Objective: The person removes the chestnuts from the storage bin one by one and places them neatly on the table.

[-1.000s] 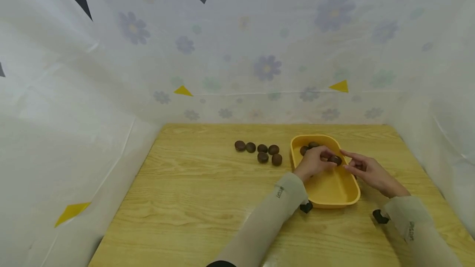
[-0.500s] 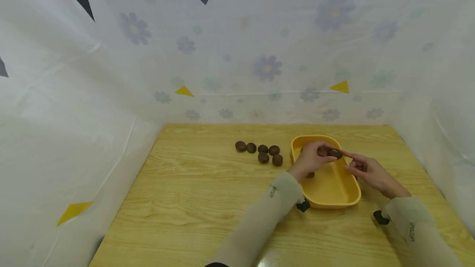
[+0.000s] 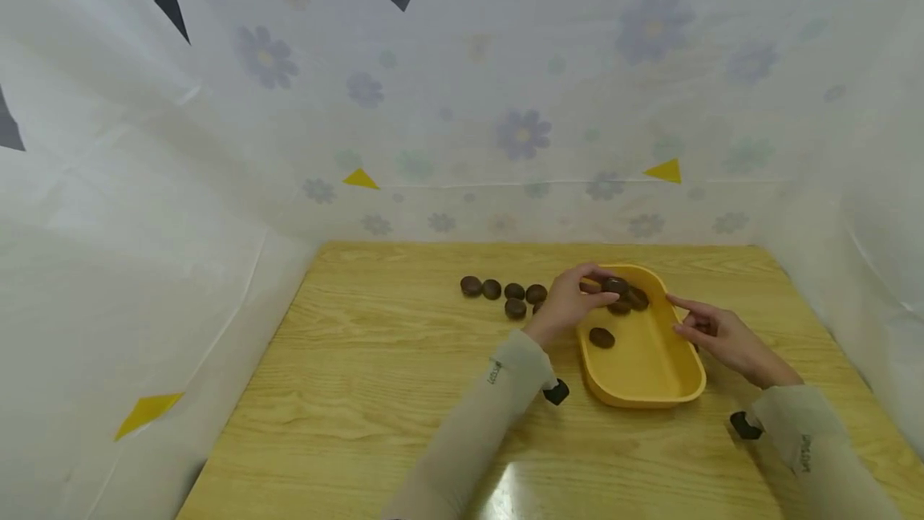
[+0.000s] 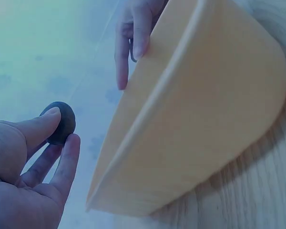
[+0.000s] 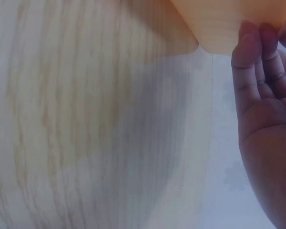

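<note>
Where the left hand works: over the back left part of the yellow tray, I see thumb and fingers pinching one dark brown nut.
Where the right hand rests: at the tray's right side, index finger stretched to the rim; its fingers are released, touching the tray at rim and outer wall.
Nuts in the tray: I make out a cluster toward the back, partly behind the left hand, so I cannot count it; a single nut lies near the left wall.
Nuts on the table: six left of the tray, a back row of four and two in front of its right end, one partly covered by the left hand.
Sleeves: pale, with a black piece at the left wrist and another at the right.
Backdrop: white sheeting printed with flowers, bearing yellow and dark triangles.
</note>
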A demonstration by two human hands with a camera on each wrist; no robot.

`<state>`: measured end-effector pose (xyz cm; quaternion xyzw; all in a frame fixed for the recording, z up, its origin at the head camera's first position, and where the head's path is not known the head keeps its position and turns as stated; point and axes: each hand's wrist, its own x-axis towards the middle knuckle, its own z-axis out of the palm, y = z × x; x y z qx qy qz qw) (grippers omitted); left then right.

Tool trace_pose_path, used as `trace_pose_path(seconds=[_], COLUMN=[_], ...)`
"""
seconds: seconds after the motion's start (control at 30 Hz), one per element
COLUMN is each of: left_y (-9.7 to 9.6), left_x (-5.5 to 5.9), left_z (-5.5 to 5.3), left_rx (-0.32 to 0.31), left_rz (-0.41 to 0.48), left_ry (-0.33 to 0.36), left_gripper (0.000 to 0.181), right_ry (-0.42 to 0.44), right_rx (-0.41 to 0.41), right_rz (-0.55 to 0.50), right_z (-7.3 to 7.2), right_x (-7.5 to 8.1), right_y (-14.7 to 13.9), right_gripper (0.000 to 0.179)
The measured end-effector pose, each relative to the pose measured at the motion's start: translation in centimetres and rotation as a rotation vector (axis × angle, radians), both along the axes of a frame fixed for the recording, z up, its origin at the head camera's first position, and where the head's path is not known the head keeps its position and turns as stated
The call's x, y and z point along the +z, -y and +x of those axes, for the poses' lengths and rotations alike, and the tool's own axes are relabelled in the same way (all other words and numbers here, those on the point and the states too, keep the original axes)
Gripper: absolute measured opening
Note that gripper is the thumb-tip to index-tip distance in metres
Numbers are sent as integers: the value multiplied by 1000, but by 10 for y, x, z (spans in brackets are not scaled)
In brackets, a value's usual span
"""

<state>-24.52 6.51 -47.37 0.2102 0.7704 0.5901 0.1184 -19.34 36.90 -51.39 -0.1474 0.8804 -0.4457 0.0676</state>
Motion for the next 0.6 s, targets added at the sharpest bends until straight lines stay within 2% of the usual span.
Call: trace_pose_path(seconds=[0.17, 0.37, 0.6], left_y=[22, 52, 87], left_x=[-4, -10, -15], left_z=[0, -1, -5], left_rx=[-6, 42, 87], left_rz=[12, 34, 9], left_ry=[-14, -4, -27], left_gripper=[26, 30, 30], right_ry=[-16, -18, -18], right_rx=[4, 6, 10], right_rz=[-3, -4, -5], right_z=[0, 0, 1], right_x=[0, 0, 1], right_y=[0, 0, -2], right_gripper=[60, 60, 60])
